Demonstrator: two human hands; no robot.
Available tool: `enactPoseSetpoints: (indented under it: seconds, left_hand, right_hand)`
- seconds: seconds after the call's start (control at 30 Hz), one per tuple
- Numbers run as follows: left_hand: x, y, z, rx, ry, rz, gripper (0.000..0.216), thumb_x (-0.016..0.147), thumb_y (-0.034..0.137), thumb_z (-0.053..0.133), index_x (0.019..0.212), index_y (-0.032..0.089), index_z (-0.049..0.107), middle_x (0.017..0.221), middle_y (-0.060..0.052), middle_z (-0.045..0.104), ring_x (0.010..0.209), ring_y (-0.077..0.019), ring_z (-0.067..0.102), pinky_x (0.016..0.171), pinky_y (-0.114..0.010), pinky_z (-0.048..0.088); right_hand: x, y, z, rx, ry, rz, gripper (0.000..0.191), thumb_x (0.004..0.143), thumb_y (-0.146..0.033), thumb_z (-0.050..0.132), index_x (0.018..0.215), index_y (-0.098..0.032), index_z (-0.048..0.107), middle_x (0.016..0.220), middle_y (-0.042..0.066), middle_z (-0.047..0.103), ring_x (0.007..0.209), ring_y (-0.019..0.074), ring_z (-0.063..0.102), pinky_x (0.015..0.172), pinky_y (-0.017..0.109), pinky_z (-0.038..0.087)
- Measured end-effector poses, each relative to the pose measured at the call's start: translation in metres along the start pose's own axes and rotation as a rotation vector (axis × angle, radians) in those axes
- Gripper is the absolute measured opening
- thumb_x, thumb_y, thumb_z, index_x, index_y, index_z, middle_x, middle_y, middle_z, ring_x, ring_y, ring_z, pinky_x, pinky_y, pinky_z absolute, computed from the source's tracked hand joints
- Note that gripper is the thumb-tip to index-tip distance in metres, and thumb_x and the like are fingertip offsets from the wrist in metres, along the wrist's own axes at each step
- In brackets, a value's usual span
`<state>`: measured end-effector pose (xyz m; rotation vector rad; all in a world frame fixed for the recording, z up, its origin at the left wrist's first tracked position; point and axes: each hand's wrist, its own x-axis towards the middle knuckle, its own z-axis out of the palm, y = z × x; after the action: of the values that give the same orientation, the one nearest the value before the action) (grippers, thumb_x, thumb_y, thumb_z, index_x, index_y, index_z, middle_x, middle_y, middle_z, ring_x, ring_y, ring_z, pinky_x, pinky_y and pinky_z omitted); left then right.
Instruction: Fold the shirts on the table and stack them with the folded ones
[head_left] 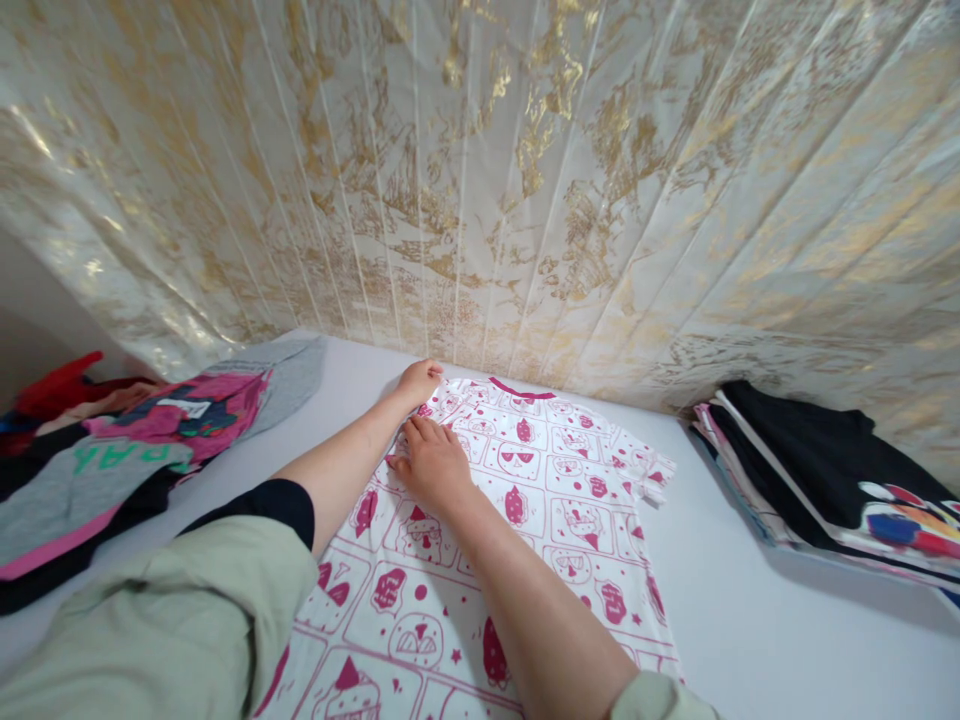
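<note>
A white T-shirt (517, 510) printed with dark pink cartoon faces, stars and speech bubbles lies spread in front of me. Its pink-trimmed neckline points toward the curtain. My left hand (420, 384) is at the shirt's left sleeve, fingers curled closed on the fabric there; the fingertips are partly hidden. Just nearer to me, my right hand (436, 460) rests palm down on the shirt near the left armpit, with its thumb apart from the fingers. The short sleeve on the right side (645, 462) lies loose and a little rumpled.
On the right stands a stack of folded clothes (817, 470), a black printed one on top. At left lies a loose heap of grey, pink, black and red clothes (150, 440). A white and gold curtain (480, 180) hangs behind the white surface (750, 630).
</note>
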<state>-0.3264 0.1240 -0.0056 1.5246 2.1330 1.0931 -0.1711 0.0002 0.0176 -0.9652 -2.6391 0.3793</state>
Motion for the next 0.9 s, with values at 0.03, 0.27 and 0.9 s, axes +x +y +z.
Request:
enactPoseSetpoints:
  seconds: [0.03,0.27,0.9]
  left_hand:
    - [0.0,0.0,0.0,0.006,0.0,0.003,0.027,0.078,0.012,0.056,0.099,0.014,0.072,0.097,-0.006,0.075,0.088,-0.0169,0.068,0.084,-0.024,0.05]
    - [0.0,0.0,0.0,0.053,-0.004,0.016,0.026,0.078,0.011,0.055,0.098,0.016,0.072,0.096,-0.006,0.075,0.086,-0.0168,0.068,0.081,-0.024,0.051]
    - [-0.019,0.007,0.006,0.206,0.102,0.09,0.02,0.086,0.015,0.052,0.095,0.021,0.069,0.1,-0.004,0.062,0.087,-0.0149,0.062,0.079,-0.023,0.047]
  right_hand:
    - [-0.001,-0.002,0.001,-0.008,-0.005,0.005,0.054,0.095,-0.041,0.044,0.141,-0.013,0.043,0.15,0.011,0.042,0.138,0.0229,0.034,0.115,0.041,0.024]
    - [-0.007,-0.012,0.008,-0.055,-0.055,0.021,0.071,0.094,-0.051,0.039,0.147,-0.005,0.032,0.156,0.017,0.028,0.144,0.0266,0.024,0.117,0.046,0.019]
    - [-0.013,-0.02,0.0,-0.079,-0.064,0.01,0.063,0.092,-0.044,0.043,0.142,-0.005,0.041,0.151,0.02,0.038,0.142,0.0276,0.028,0.116,0.05,0.02]
